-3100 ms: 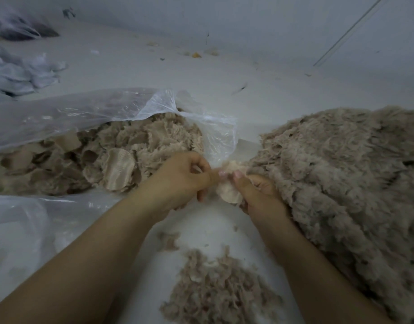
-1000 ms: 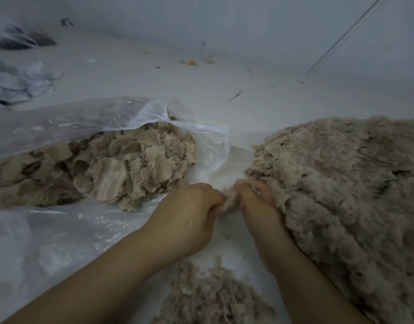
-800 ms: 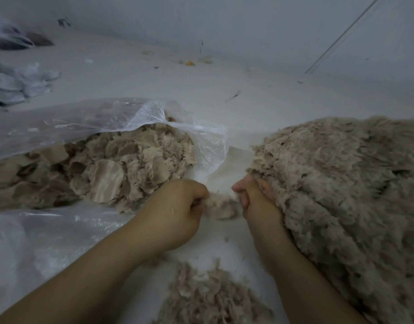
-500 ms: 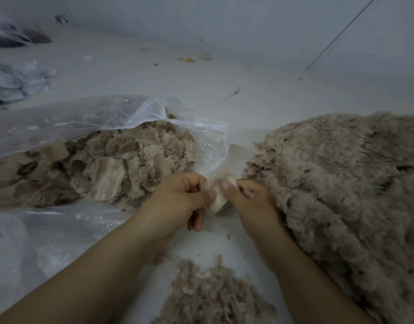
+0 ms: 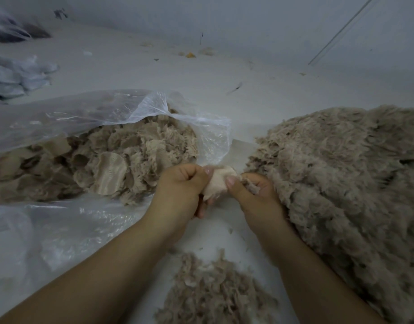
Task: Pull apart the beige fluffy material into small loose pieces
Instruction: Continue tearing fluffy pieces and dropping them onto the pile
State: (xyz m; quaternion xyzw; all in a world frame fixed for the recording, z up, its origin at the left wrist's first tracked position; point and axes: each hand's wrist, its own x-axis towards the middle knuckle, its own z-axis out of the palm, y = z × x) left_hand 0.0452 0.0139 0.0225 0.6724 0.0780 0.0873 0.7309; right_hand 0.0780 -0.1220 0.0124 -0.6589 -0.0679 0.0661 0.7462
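A small pale beige piece of fluffy material (image 5: 217, 183) is held between both hands at the middle of the view. My left hand (image 5: 181, 190) pinches its left side with thumb and curled fingers. My right hand (image 5: 255, 196) pinches its right side, with fluff under the fingers. A clear plastic bag (image 5: 72, 118) on the left holds several beige fabric-backed chunks (image 5: 112, 164). A big heap of loose beige fluff (image 5: 351, 183) fills the right side, touching my right hand. A small pile of torn pieces (image 5: 215, 293) lies near the bottom between my forearms.
The white floor (image 5: 224, 94) stretches back to a pale wall, with tiny scraps (image 5: 189, 54) near it. Crumpled white plastic (image 5: 19, 76) lies at the far left. More clear plastic sheet (image 5: 49, 235) spreads under my left forearm.
One second ago both hands tugged a tuft apart low by the heap. Since then they have come together again and now hold a pale piece between them, slightly higher.
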